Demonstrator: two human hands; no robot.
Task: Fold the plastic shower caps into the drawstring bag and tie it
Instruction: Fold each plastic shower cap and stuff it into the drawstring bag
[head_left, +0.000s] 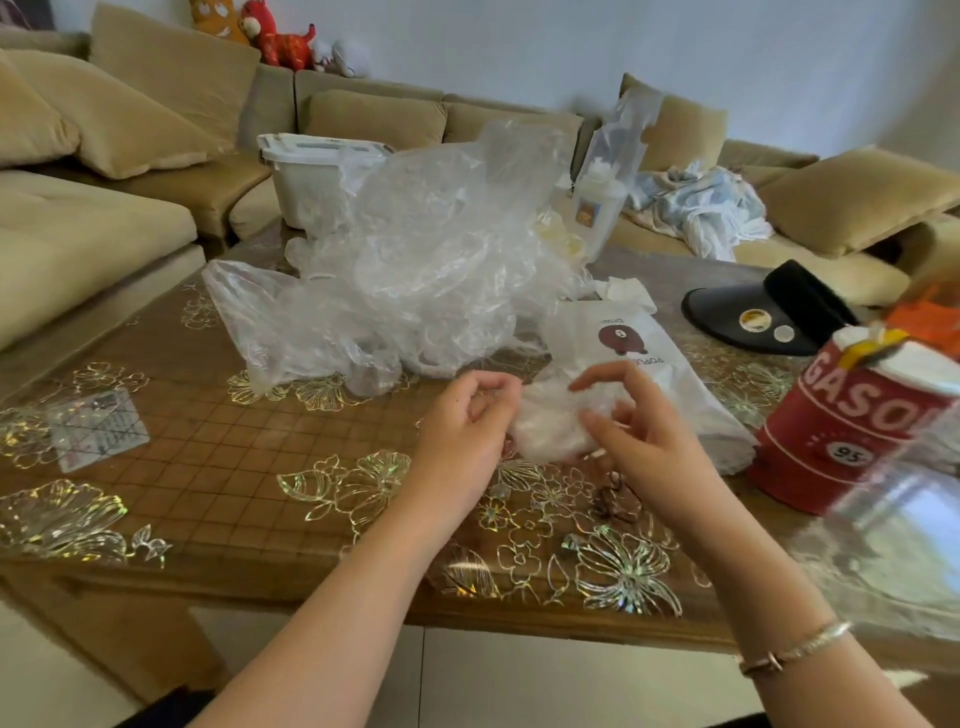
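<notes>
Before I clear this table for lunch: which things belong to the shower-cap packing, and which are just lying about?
Job: folded cap held between left hand and right hand; loose plastic caps; white bear-print bag.

Lying about: red tin; black visor; white bin; clear ruler.

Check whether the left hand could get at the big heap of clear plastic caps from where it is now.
Probably yes. The heap of clear plastic caps lies just beyond the left hand with only bare table between them. But that hand pinches the folded cap, so it would need to let go first.
</notes>
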